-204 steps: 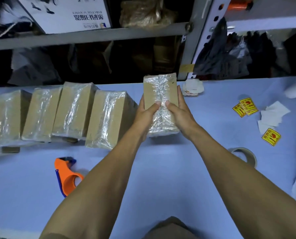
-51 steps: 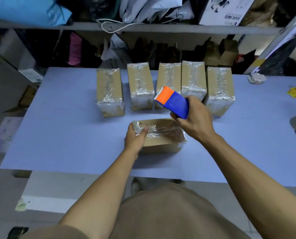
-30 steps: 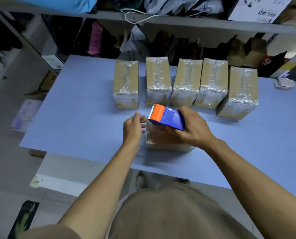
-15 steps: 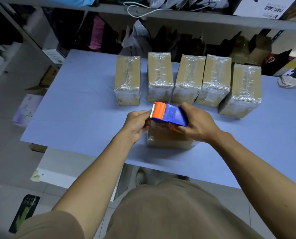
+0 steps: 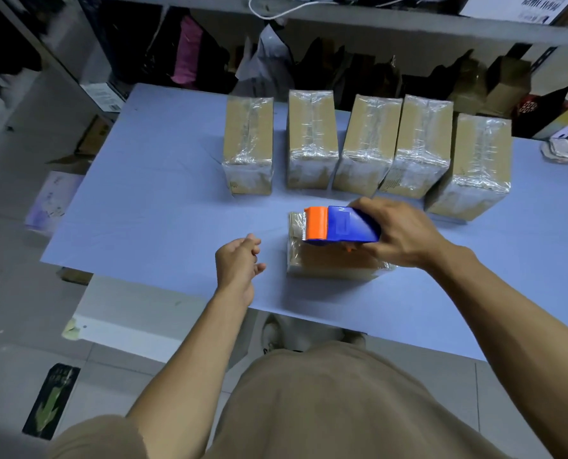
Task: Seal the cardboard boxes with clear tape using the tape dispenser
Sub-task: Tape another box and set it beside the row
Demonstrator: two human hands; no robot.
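My left hand (image 5: 239,261) has let go and hangs loosely curled beside the box (image 5: 333,260) at frame centre, while my right hand (image 5: 398,233) grips the tape dispenser (image 5: 338,225) on top, so another strip can run.

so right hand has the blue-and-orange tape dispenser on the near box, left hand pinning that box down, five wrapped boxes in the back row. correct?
Not quite: the left hand is off the tape-wrapped cardboard box, hovering beside it with loosely curled fingers, holding nothing. The head view shows a gap between them. The rest holds: right hand grips the blue-and-orange tape dispenser on that box, five wrapped boxes behind.
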